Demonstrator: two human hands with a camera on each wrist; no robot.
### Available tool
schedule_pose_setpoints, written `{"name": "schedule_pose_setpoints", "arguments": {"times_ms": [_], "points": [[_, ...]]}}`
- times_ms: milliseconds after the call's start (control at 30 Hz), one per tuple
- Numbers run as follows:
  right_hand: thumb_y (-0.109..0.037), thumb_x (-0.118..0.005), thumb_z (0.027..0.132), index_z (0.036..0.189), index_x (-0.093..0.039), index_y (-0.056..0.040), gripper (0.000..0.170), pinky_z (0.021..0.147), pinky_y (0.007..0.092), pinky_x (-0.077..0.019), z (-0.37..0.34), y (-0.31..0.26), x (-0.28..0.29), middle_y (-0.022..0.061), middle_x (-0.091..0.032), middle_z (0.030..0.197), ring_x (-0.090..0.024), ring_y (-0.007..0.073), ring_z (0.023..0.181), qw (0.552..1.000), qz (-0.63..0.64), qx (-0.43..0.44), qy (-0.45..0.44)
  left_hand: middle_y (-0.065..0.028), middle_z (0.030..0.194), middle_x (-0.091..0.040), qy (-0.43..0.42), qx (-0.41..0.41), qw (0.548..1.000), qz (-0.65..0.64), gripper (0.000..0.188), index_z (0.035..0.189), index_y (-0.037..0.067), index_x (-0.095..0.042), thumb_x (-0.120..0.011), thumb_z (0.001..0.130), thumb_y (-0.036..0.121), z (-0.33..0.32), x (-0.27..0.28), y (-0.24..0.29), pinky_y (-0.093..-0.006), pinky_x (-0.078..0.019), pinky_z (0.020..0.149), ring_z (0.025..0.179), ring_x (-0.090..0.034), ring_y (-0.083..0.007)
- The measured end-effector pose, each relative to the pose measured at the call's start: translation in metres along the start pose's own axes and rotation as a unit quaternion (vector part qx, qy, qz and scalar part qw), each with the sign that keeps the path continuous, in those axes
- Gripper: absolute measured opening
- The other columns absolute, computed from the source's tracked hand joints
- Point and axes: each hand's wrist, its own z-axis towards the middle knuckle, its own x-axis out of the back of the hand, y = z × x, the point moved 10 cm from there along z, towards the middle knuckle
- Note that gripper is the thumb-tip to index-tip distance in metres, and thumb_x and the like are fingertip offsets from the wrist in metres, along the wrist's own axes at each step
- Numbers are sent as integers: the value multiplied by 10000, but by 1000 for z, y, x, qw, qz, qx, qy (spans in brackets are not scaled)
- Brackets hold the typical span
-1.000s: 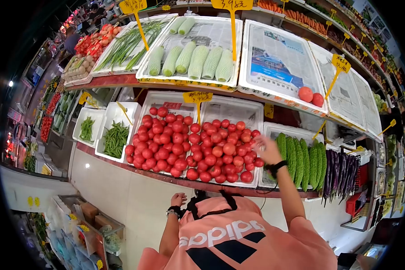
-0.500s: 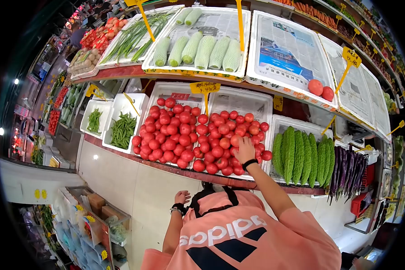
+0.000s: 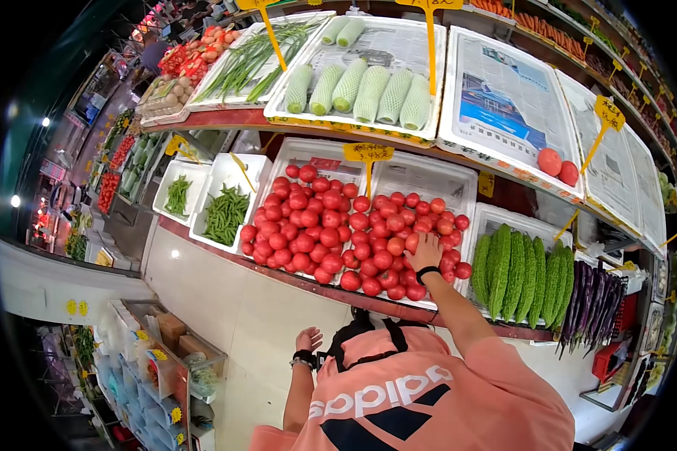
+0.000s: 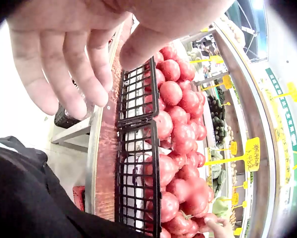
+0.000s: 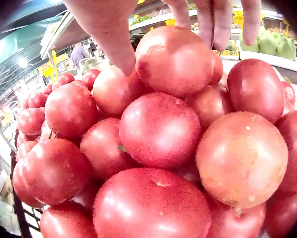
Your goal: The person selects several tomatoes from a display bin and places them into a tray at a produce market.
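My right hand is on the right half of a heap of red tomatoes. In the right wrist view its thumb and fingers are spread around a large pale-red tomato on top of the heap. More tomatoes, such as a darker one, lie close below and beside it. My left hand hangs in front of the stand, holding nothing. The left wrist view shows its fingers loosely extended near a black plastic grid along the front of the heap.
Bitter melons and purple eggplants lie right of the tomatoes; green peppers lie left. On the upper shelf are netted pale-green gourds and two tomatoes. A yellow price sign stands above the heap.
My right hand has come from the heap's right edge leftward onto it and now grips a tomato. The head view has shifted, moving the scene rightward. My left hand still hangs.
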Motion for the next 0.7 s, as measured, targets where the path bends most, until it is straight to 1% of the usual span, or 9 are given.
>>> {"name": "schedule_pose_setpoints", "arguments": {"times_ms": [100,200,300,400,500,533,600,633,700], "points": [[-392,-855,729,1402,-469,-106,827,1000,530,-417,2,3,-5,147,-552,1303,-500,350,1235,1000,-2,-28,14,-96,1154,-701,4,-7,1000,-14,369,1317,34,-589,-501,1026,243,-5,9,5,-445,-607,839,1038,-715,-277],[-387,-851,731,1416,-453,-106,840,1015,527,-405,2,3,-10,149,-556,1287,-498,350,1235,999,1,-35,19,-94,1150,-701,4,-13,1000,-26,374,1314,27,-589,-501,1029,253,-10,11,11,-439,-607,839,1041,-714,-272],[-359,-862,719,1382,-467,-108,811,1018,535,-412,1,4,-10,159,-558,1270,-499,359,1235,999,19,-48,10,-99,1158,-701,-1,-11,1000,-27,376,1314,25,-589,-495,1032,255,-12,6,16,-435,-609,836,1043,-714,-271],[-299,-881,694,1338,-477,-104,786,1018,529,-437,3,7,-10,173,-556,1251,-514,382,1210,995,86,-41,29,-105,1166,-701,-9,-10,1000,-13,375,1316,26,-589,-490,1035,254,-10,-1,18,-433,-611,829,1032,-717,-273],[-233,-893,662,1293,-492,-99,760,1019,518,-459,4,11,-7,197,-557,1230,-529,407,1182,989,144,-30,26,-112,1168,-702,-17,-11,1000,5,373,1317,25,-589,-486,1037,249,-6,-8,21,-434,-613,821,1017,-721,-276],[-232,-895,677,1289,-497,-95,743,1006,499,-474,4,11,-3,192,-566,1228,-548,396,1170,982,184,-19,31,-114,1167,-703,-19,-14,1000,14,372,1316,25,-589,-485,1037,249,-5,-12,22,-435,-613,818,1014,-722,-277],[-231,-897,706,1280,-507,-86,709,980,462,-504,2,15,2,181,-585,1225,-585,374,1146,964,264,2,39,-119,1163,-705,-26,-15,999,26,370,1313,25,-591,-484,1037,248,-1,-16,23,-436,-614,814,1009,-725,-279],[-232,-878,749,1281,-513,-82,662,971,454,-512,1,20,-5,168,-594,1231,-600,352,1144,937,349,-8,13,-121,1162,-706,-31,-14,999,30,368,1310,26,-593,-484,1037,247,1,-18,23,-436,-615,812,1008,-726,-280],[-235,-838,836,1282,-524,-74,569,953,438,-529,-1,24,-12,143,-613,1241,-630,308,1139,859,511,-27,-37,-124,1160,-707,-36,-12,998,40,364,1304,26,-598,-481,1036,242,4,-23,25,-436,-616,808,1005,-727,-283]]}}
